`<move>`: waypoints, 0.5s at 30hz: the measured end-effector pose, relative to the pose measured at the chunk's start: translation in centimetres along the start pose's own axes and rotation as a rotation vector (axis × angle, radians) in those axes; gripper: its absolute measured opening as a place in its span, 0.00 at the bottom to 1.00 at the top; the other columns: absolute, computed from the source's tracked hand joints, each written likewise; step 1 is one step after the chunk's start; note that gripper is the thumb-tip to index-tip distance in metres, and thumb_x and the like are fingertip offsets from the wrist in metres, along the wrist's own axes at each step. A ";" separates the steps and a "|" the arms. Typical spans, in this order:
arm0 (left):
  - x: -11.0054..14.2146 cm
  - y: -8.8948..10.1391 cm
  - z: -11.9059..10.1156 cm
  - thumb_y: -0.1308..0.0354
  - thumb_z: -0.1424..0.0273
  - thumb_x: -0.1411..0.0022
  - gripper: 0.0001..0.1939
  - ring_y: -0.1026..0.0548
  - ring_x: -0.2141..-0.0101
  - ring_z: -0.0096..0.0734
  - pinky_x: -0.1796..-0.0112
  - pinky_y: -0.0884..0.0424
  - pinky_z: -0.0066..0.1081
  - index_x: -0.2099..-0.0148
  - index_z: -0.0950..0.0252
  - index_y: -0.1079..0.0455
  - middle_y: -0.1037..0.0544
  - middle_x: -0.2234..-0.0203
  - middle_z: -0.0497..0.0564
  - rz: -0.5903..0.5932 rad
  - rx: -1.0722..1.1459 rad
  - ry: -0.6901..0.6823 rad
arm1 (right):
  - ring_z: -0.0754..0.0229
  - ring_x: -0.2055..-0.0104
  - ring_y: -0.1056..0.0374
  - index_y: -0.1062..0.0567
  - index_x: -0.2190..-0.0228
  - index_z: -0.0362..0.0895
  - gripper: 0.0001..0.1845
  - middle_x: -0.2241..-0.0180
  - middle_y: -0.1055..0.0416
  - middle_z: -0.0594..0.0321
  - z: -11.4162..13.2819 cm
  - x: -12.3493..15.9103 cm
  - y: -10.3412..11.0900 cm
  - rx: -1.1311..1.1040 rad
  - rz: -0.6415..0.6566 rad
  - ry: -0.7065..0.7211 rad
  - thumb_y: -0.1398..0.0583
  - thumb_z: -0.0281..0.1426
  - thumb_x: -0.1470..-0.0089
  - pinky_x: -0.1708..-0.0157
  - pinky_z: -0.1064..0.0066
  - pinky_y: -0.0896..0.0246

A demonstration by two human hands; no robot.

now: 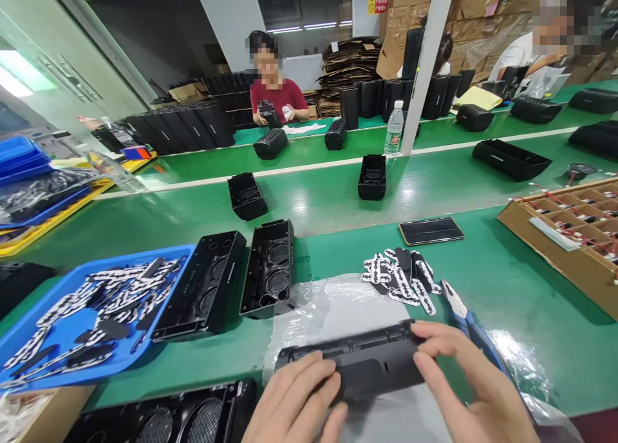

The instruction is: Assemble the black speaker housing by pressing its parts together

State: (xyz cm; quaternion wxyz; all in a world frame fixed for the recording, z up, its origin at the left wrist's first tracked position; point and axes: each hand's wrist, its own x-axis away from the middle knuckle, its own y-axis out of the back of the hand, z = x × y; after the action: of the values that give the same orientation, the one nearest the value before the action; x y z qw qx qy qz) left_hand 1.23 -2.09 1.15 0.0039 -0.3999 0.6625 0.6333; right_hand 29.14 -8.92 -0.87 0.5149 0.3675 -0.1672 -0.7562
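Observation:
A long black speaker housing (371,366) lies in front of me on a translucent plastic bag (347,295). My left hand (299,395) grips its left part, fingers curled over the face. At the other end, my right hand (468,378) holds the right edge between thumb and fingers. A shallow oval recess and a small slot show on the housing's face. Behind it lies a loose pile of black oblong pads with white-patterned strips (400,275). Blue-handled pliers (466,317) lie just beyond my right hand.
A blue tray (130,359) of similar strips is at left, beside open speaker housings (270,269). Another housing (164,417) lies in front at left. A divided cardboard box (555,256) with wired parts stands right. Co-workers sit across the green conveyor (313,192).

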 end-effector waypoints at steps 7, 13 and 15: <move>-5.7 -0.8 -0.5 0.46 0.69 0.25 0.12 0.20 0.48 0.36 0.51 0.19 0.36 0.44 0.53 0.27 0.21 0.45 0.49 0.168 0.249 0.184 | 0.60 0.56 0.20 0.25 0.62 0.51 0.09 0.55 0.19 0.65 -3.7 2.0 2.7 0.069 -0.127 -0.232 0.38 0.43 0.35 0.55 0.78 0.26; -6.2 -1.4 -0.4 0.46 0.75 0.26 0.08 0.21 0.60 0.31 0.59 0.22 0.30 0.53 0.60 0.26 0.19 0.59 0.50 0.129 0.460 0.120 | 0.44 0.52 0.21 0.24 0.59 0.50 0.19 0.51 0.21 0.55 -9.4 5.0 2.8 0.286 -0.192 -0.267 0.38 0.52 0.40 0.55 0.53 0.24; -5.6 -1.5 -0.1 0.42 0.71 0.26 0.07 0.21 0.57 0.35 0.55 0.23 0.32 0.49 0.64 0.25 0.19 0.54 0.55 0.099 0.334 -0.038 | 0.41 0.50 0.23 0.25 0.58 0.49 0.22 0.49 0.24 0.50 -11.1 6.1 2.3 0.370 -0.160 -0.223 0.36 0.53 0.41 0.53 0.47 0.26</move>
State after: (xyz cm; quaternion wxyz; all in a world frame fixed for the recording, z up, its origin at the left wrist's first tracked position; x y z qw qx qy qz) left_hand 5.93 0.93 2.81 0.0514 -0.3484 0.7772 0.5215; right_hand 37.46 -14.00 -9.23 0.3556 0.3818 -0.3291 -0.7871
